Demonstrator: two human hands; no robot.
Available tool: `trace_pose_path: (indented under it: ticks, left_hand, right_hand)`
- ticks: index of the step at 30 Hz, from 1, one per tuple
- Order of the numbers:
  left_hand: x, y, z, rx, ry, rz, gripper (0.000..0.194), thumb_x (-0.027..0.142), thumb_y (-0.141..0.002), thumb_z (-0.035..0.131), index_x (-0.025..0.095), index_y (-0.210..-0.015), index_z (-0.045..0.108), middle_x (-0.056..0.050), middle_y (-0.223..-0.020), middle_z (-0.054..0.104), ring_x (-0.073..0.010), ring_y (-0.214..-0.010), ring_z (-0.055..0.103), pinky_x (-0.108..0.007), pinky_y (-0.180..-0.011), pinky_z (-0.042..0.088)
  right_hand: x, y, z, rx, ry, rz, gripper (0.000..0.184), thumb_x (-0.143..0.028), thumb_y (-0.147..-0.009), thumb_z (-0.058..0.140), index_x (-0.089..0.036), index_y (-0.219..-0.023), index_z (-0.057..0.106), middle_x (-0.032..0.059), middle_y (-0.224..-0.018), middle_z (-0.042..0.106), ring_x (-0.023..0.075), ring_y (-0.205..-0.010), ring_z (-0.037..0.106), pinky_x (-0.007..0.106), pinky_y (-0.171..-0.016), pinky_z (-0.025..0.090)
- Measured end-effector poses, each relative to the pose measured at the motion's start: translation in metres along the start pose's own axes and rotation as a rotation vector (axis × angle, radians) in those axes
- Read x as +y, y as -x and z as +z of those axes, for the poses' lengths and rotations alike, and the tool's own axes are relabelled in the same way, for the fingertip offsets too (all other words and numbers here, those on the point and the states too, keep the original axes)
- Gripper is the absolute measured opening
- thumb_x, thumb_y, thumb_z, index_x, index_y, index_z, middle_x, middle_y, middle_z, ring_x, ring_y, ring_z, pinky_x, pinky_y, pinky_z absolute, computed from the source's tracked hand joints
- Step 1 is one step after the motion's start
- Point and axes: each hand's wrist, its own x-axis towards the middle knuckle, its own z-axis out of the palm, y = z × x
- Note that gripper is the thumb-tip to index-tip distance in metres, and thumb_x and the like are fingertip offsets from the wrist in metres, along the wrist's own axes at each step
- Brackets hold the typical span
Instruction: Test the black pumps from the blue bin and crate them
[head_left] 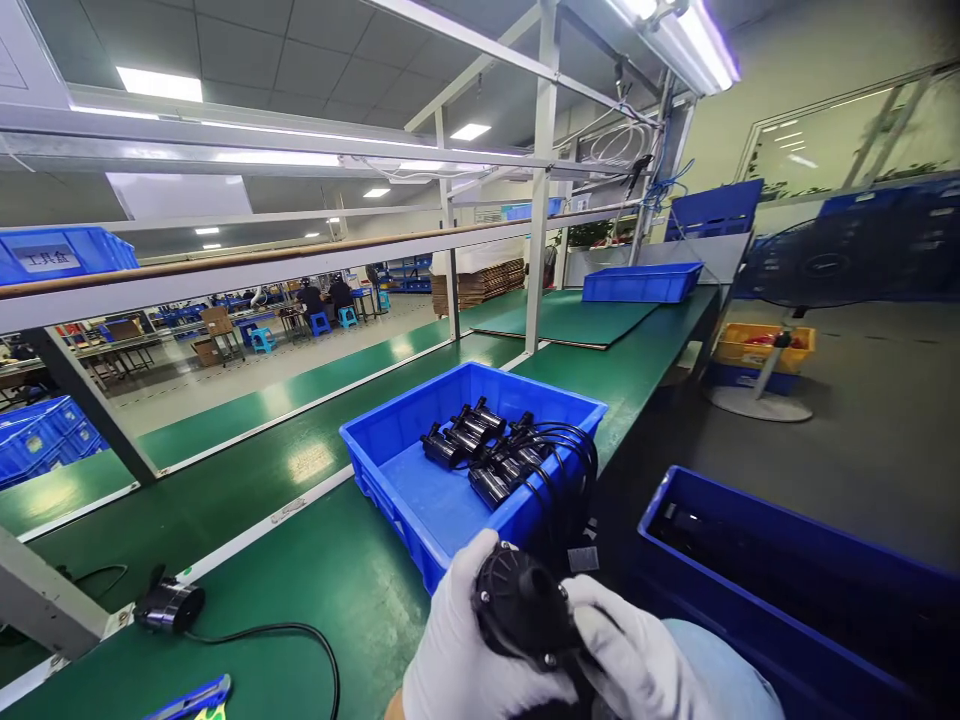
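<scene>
In white gloves, both hands hold one black pump (521, 600) low in the view, its round end with small screws facing up. My left hand (457, 650) wraps around its left side. My right hand (637, 655) has its fingers curled against the right side; its lower part is partly hidden. Just beyond is a blue bin (390, 500) with several black pumps (465, 432) inside, their black cables (574, 450) hanging over its right wall. Another black pump (171, 604) with a cable lies on the green bench at left.
A blue utility knife (191, 700) lies on the green bench (375, 590) at the front left. A deep blue bin (750, 580) stands to the right, below bench height. White frame posts (538, 230) rise behind the bin. A shallow blue bin (637, 284) sits farther along the bench.
</scene>
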Motion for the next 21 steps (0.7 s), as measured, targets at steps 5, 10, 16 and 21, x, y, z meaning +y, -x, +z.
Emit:
trace_pose_path:
  ticks: [5, 10, 16, 21]
  left_hand:
    - [0.019, 0.001, -0.031, 0.097, 0.157, 0.041, 0.072, 0.076, -0.085, 0.049, 0.02, -0.127, 0.063, -0.014, -0.124, 0.069, -0.0293, -0.105, 0.067, -0.046, -0.099, 0.051]
    - [0.029, 0.017, -0.016, 0.287, -0.073, 0.024, 0.047, 0.059, -0.094, 0.049, 0.027, -0.121, 0.069, -0.01, -0.127, 0.068, -0.0279, -0.116, 0.062, -0.042, -0.109, 0.042]
    - [0.022, 0.005, 0.013, 0.235, 0.257, -0.225, 0.092, 0.06, -0.05, 0.091, 0.018, -0.126, 0.062, -0.011, -0.103, 0.072, -0.0273, -0.09, 0.066, -0.035, -0.083, 0.052]
    - [0.024, 0.003, 0.001, -0.075, 1.033, -0.318, 0.086, 0.086, -0.071, 0.057, 0.016, -0.12, 0.068, -0.003, -0.08, 0.069, -0.0076, -0.048, 0.054, -0.022, -0.051, 0.044]
  right_hand:
    - [0.021, -0.023, 0.003, 0.134, -0.435, 0.322, 0.047, -0.067, -0.076, 0.069, -0.02, -0.082, 0.07, -0.0033, -0.054, 0.055, 0.0029, -0.033, 0.032, 0.012, -0.031, 0.029]
    - [0.004, -0.033, 0.011, 0.148, -0.394, 0.388, 0.052, -0.072, -0.077, 0.064, -0.02, -0.074, 0.063, -0.0031, -0.054, 0.052, 0.005, -0.036, 0.037, 0.012, -0.032, 0.027]
    - [-0.046, -0.02, 0.02, -0.273, 0.083, -0.066, 0.062, -0.076, -0.09, 0.044, -0.02, -0.072, 0.063, 0.0025, -0.068, 0.065, 0.0153, -0.066, 0.062, 0.024, -0.066, 0.053]
    - [-0.063, -0.027, 0.014, -0.159, 0.37, -0.032, 0.055, -0.063, -0.075, 0.071, -0.023, -0.113, 0.069, 0.0075, -0.093, 0.079, 0.0257, -0.082, 0.076, 0.031, -0.073, 0.062]
